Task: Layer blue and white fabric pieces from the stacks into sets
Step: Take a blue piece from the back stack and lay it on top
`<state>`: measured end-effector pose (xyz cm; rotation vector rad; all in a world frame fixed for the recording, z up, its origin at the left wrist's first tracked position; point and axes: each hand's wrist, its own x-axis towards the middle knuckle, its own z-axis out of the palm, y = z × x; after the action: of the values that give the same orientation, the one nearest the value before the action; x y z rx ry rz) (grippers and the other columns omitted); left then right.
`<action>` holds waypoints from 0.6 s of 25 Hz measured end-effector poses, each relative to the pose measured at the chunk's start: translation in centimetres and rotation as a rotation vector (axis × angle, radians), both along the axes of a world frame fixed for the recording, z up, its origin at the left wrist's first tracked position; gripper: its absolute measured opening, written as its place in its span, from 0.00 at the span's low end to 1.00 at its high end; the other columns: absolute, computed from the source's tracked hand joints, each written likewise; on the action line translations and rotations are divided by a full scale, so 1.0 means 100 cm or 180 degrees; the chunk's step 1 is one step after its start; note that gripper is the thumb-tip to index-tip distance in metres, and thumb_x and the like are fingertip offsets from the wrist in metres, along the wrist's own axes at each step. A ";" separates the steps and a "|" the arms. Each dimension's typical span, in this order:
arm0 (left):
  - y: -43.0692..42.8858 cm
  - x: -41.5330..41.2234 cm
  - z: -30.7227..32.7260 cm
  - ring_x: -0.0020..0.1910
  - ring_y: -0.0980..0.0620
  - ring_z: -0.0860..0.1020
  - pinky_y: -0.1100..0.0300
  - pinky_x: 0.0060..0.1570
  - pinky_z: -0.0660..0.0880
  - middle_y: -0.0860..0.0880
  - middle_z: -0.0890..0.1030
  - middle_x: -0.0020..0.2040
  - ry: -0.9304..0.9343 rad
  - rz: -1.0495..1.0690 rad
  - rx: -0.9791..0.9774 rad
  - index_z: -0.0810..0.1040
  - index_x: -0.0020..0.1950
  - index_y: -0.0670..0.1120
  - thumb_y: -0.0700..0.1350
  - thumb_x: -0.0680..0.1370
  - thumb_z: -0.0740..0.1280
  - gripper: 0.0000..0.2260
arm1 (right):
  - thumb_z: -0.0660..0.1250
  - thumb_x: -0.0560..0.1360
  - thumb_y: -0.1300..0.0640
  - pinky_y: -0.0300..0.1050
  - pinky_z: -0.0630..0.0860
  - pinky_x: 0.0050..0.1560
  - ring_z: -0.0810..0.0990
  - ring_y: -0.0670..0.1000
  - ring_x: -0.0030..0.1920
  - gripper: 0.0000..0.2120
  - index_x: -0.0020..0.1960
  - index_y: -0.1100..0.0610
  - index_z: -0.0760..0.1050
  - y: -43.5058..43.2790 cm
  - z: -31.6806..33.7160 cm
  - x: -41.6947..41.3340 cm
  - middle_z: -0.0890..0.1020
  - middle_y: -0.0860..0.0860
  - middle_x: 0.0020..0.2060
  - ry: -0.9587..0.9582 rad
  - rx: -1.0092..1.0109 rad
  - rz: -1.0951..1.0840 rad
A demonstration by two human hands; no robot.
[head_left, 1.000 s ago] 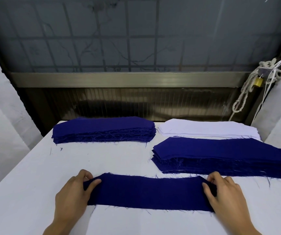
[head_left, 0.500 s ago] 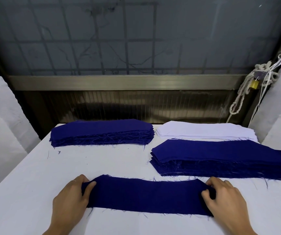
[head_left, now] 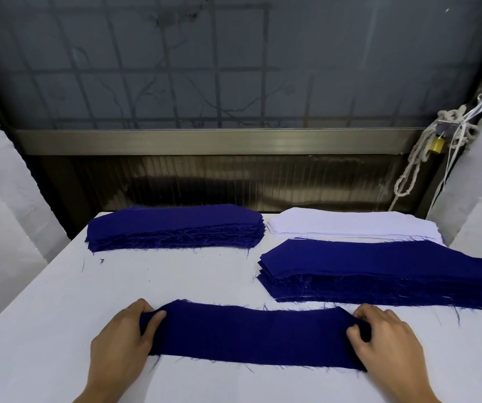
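Observation:
A long dark blue fabric piece lies flat on the white table near the front edge. My left hand pinches its left end, thumb on top. At the other end my right hand pinches the cloth, which bunches slightly under the fingers. Behind it on the right sits a thick blue stack. A white stack lies just beyond that. Another blue stack rests at the back left.
A metal-framed window with a wire grid closes off the table's far edge. A knotted rope with a brass padlock hangs at the back right. White walls flank both sides. Loose blue threads dot the tabletop.
Both hands keep their grip on the ends of the blue piece. The piece has barely shifted on the table; the view tilted slightly.

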<state>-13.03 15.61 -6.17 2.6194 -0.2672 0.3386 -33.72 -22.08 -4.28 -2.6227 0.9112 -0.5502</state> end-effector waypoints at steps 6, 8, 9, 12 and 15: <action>0.000 -0.002 0.003 0.31 0.62 0.75 0.62 0.29 0.68 0.61 0.76 0.31 0.0059 0.0004 0.0041 0.70 0.38 0.57 0.61 0.80 0.62 0.14 | 0.74 0.69 0.59 0.47 0.69 0.40 0.75 0.50 0.38 0.08 0.41 0.49 0.76 0.001 0.001 -0.001 0.79 0.42 0.35 0.0034 0.0011 -0.0012; -0.001 -0.004 0.006 0.31 0.61 0.75 0.61 0.30 0.69 0.61 0.77 0.30 0.0159 0.0015 -0.0015 0.70 0.38 0.57 0.61 0.80 0.62 0.14 | 0.74 0.70 0.59 0.47 0.68 0.40 0.74 0.50 0.38 0.08 0.42 0.49 0.76 0.001 0.003 -0.002 0.79 0.42 0.35 0.0027 0.0014 0.0028; -0.001 -0.004 0.007 0.31 0.61 0.76 0.60 0.30 0.70 0.60 0.77 0.30 0.0234 0.0016 -0.0081 0.70 0.39 0.56 0.61 0.81 0.62 0.14 | 0.74 0.71 0.59 0.47 0.68 0.40 0.74 0.50 0.38 0.08 0.42 0.49 0.76 0.002 0.004 -0.002 0.78 0.41 0.35 -0.0002 0.0040 0.0057; 0.001 -0.003 0.014 0.31 0.57 0.76 0.58 0.34 0.72 0.57 0.80 0.34 0.0523 -0.0169 -0.0646 0.73 0.40 0.54 0.61 0.81 0.63 0.15 | 0.71 0.75 0.57 0.47 0.71 0.37 0.76 0.50 0.38 0.08 0.45 0.45 0.74 0.001 0.009 -0.005 0.77 0.41 0.37 -0.0187 0.0362 0.0070; -0.004 -0.003 0.037 0.33 0.54 0.76 0.65 0.34 0.70 0.48 0.81 0.36 0.0672 -0.0536 -0.1564 0.76 0.41 0.50 0.58 0.79 0.67 0.13 | 0.70 0.77 0.56 0.45 0.73 0.37 0.78 0.48 0.36 0.11 0.45 0.41 0.73 -0.006 0.016 -0.011 0.82 0.40 0.39 -0.0633 0.0781 0.0177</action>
<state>-13.37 15.21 -2.45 2.1100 -0.2882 0.0554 -34.87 -22.64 -2.73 -2.3195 0.7872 -0.6290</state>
